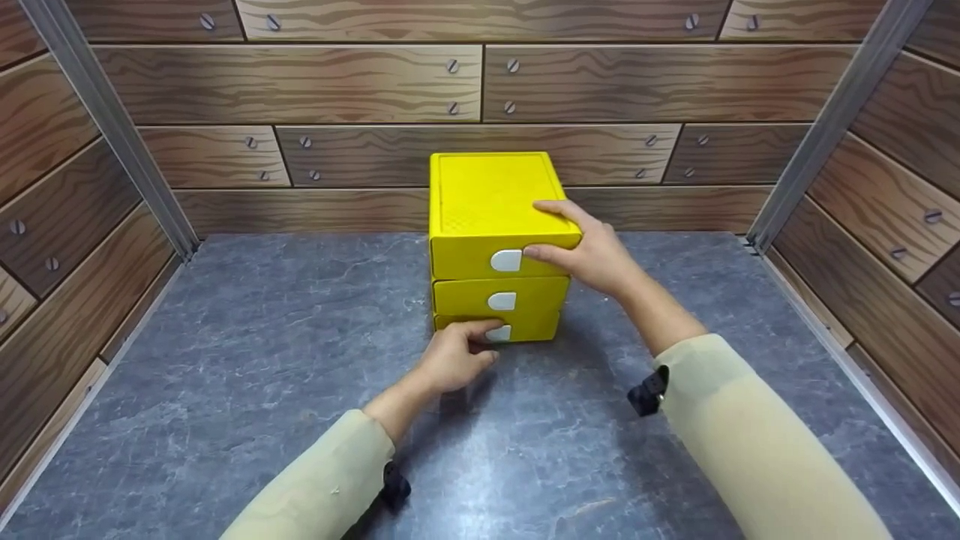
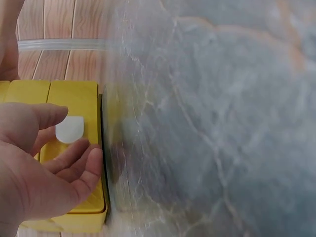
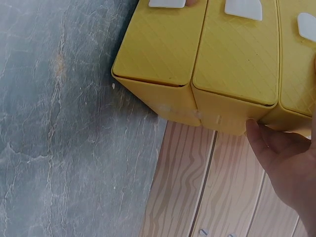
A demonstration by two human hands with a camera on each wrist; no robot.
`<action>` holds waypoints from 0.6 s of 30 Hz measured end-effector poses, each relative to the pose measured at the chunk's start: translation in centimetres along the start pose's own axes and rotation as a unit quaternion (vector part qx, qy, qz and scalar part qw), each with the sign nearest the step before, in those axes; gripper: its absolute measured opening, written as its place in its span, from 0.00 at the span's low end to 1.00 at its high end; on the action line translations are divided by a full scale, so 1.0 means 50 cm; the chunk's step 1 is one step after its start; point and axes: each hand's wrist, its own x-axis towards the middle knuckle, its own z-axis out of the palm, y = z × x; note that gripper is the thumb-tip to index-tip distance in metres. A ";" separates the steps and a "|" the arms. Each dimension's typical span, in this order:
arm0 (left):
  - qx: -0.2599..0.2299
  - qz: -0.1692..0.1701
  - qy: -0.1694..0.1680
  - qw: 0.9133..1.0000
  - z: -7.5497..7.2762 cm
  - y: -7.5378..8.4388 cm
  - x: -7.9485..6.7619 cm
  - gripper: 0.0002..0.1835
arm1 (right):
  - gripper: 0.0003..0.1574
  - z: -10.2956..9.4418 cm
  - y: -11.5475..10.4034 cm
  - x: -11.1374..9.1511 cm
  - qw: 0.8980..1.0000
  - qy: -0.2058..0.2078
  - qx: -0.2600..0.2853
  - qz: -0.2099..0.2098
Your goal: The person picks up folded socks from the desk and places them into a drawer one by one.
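Observation:
A yellow three-drawer box (image 1: 491, 195) stands on the grey tabletop, each drawer front bearing a white tab handle. My left hand (image 1: 454, 360) is at the lowest drawer's handle (image 2: 70, 129), index finger hooked over it and thumb in front; the other fingers curl close beside the drawer front. With my right hand (image 1: 596, 251) I grip the box's upper right edge: thumb on the top drawer front beside its handle (image 1: 506, 260), index finger across the lid. In the right wrist view, right fingertips (image 3: 252, 126) lie along the box's side. All three drawers sit closed.
Wood-patterned panels (image 1: 367, 82) rise behind the box and on both sides. Grey metal posts (image 1: 112, 127) mark the back corners. A small black device (image 1: 649, 391) is on each sleeve cuff. Grey marbled tabletop (image 1: 285, 322) surrounds the box.

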 end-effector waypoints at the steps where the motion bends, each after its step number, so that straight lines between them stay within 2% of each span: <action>1: 0.001 0.000 -0.006 1.000 -0.002 0.003 -0.002 0.27 | 0.48 -0.001 -0.001 0.001 1.000 -0.002 0.002 0.000; 6: 0.053 -0.001 -0.043 0.998 -0.009 0.021 -0.023 0.32 | 0.49 -0.008 0.001 0.001 1.000 -0.009 0.012 0.004; 10: 0.111 0.017 -0.049 0.992 -0.028 0.033 -0.048 0.34 | 0.54 -0.013 0.009 -0.012 1.000 0.000 0.013 0.001; 15: 0.168 0.042 -0.018 0.985 -0.067 0.040 -0.078 0.36 | 0.62 -0.024 0.033 -0.055 0.998 0.024 0.056 -0.015; 18: 0.207 0.043 0.018 0.977 -0.093 0.034 -0.096 0.37 | 0.61 -0.031 0.059 -0.093 0.999 0.029 0.013 0.006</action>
